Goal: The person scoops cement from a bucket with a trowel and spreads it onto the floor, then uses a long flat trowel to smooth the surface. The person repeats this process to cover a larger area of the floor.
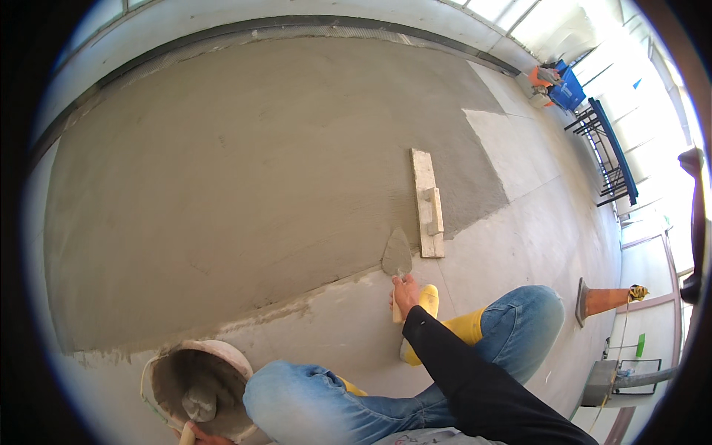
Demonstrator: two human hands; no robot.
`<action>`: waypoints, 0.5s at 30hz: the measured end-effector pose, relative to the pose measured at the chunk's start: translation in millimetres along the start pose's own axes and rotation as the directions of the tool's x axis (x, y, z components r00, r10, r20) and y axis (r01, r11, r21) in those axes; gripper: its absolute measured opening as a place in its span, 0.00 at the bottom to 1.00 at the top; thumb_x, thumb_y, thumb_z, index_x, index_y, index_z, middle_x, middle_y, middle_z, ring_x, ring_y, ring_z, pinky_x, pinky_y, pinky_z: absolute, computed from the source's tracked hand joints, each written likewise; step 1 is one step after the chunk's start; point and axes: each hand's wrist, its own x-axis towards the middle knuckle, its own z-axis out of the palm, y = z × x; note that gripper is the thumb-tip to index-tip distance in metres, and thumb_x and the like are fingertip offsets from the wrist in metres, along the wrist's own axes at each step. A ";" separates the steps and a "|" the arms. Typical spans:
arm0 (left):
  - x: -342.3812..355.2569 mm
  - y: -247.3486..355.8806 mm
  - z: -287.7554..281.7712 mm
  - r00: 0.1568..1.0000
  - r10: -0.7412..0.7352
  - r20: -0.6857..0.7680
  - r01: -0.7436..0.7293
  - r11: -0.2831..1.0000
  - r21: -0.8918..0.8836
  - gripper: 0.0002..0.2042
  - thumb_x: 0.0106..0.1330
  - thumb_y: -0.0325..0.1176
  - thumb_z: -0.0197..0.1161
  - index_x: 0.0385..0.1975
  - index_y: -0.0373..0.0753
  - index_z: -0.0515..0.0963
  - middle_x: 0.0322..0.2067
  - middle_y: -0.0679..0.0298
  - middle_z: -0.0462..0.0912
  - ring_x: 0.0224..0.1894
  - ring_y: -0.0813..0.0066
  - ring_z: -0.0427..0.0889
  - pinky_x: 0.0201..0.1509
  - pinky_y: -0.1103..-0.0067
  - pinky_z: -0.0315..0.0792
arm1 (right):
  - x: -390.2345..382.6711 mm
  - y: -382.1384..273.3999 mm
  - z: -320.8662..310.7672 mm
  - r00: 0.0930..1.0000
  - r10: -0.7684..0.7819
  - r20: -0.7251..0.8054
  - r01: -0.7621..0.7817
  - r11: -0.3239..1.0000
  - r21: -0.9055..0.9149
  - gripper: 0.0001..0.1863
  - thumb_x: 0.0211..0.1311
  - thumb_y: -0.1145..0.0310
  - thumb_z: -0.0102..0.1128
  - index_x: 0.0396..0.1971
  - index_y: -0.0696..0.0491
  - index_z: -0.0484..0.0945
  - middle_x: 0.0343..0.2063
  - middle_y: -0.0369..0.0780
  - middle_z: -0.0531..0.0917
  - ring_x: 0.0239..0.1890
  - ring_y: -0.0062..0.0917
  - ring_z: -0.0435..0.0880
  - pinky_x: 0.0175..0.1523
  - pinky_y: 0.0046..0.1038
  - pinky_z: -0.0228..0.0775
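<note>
My right hand (405, 294), in a black sleeve, is closed around the wooden handle of a pointed trowel (397, 254). The blade lies at the near edge of a wide sheet of wet grey mortar (245, 163). Just right of that blade, a long wooden float (424, 194) with a raised handle rests partly on the mortar and partly on the bare floor. At the lower left my left hand (208, 436) is partly cut off by the frame. It grips the pale handle of a second trowel (199, 404), whose mortar-smeared blade is inside a bucket (236, 354).
My bent knees and yellow boots (466, 326) are between the bucket and the float. To the right stands an orange cone (604, 300) by a grey machine with a hose (601, 382). A blue folded table (614, 152) and a blue container (567, 87) are farther back.
</note>
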 end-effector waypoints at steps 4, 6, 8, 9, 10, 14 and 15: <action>0.1 3.3 0.0 1.000 -0.019 -0.008 0.019 1.000 0.018 0.38 0.71 0.46 0.66 0.72 0.29 0.55 0.65 0.40 0.65 0.63 0.47 0.68 0.68 0.56 0.65 | -10.4 12.1 4.7 0.996 0.070 -0.053 -0.062 0.988 0.138 0.17 0.70 0.58 0.55 0.52 0.50 0.66 0.22 0.39 0.73 0.16 0.27 0.74 0.20 0.33 0.69; 0.5 2.9 -1.0 1.000 0.013 0.013 -0.013 1.000 -0.006 0.39 0.70 0.47 0.66 0.72 0.30 0.56 0.66 0.40 0.64 0.63 0.46 0.68 0.67 0.55 0.65 | -15.6 9.5 7.5 0.996 0.058 -0.074 -0.050 0.994 0.095 0.17 0.70 0.58 0.54 0.52 0.52 0.67 0.22 0.40 0.73 0.16 0.27 0.74 0.19 0.32 0.69; 1.1 1.0 -1.9 0.996 0.063 0.057 -0.062 0.998 -0.034 0.39 0.70 0.48 0.66 0.72 0.32 0.56 0.66 0.40 0.64 0.63 0.45 0.68 0.67 0.53 0.66 | -21.0 3.9 9.1 0.991 0.035 -0.131 -0.030 0.999 0.038 0.19 0.70 0.58 0.54 0.53 0.53 0.68 0.25 0.44 0.76 0.20 0.32 0.78 0.23 0.36 0.72; 1.0 -0.2 -3.3 0.997 0.043 0.070 -0.040 0.998 -0.044 0.39 0.70 0.48 0.66 0.72 0.32 0.56 0.66 0.40 0.64 0.63 0.44 0.68 0.66 0.53 0.66 | -24.3 1.2 8.9 0.987 0.013 -0.158 -0.013 1.000 0.000 0.21 0.70 0.58 0.55 0.54 0.55 0.68 0.27 0.47 0.80 0.23 0.36 0.82 0.27 0.40 0.75; 1.3 -1.9 -4.3 0.996 0.023 0.083 -0.019 0.998 -0.053 0.39 0.70 0.48 0.66 0.72 0.32 0.56 0.66 0.40 0.63 0.63 0.44 0.69 0.66 0.53 0.66 | -28.2 -1.2 8.6 0.986 0.016 -0.164 -0.017 1.000 -0.010 0.22 0.69 0.57 0.55 0.55 0.56 0.69 0.30 0.51 0.83 0.27 0.41 0.86 0.31 0.44 0.78; 4.7 -8.8 -5.5 0.999 0.000 0.034 0.002 0.999 -0.038 0.39 0.69 0.48 0.67 0.71 0.32 0.56 0.67 0.40 0.63 0.63 0.44 0.69 0.65 0.52 0.67 | -49.2 -4.2 -3.0 0.909 -0.383 -0.166 0.197 0.743 -0.639 0.23 0.68 0.54 0.57 0.55 0.52 0.70 0.40 0.54 0.84 0.46 0.50 0.84 0.51 0.49 0.74; 5.2 -9.5 -5.6 0.999 0.014 0.036 -0.013 1.000 -0.021 0.39 0.69 0.48 0.67 0.71 0.31 0.56 0.67 0.40 0.63 0.63 0.44 0.69 0.65 0.52 0.67 | -55.1 -4.1 -7.0 0.925 -0.373 -0.070 0.231 0.699 -0.677 0.22 0.67 0.54 0.57 0.55 0.51 0.71 0.42 0.54 0.84 0.49 0.51 0.82 0.54 0.50 0.72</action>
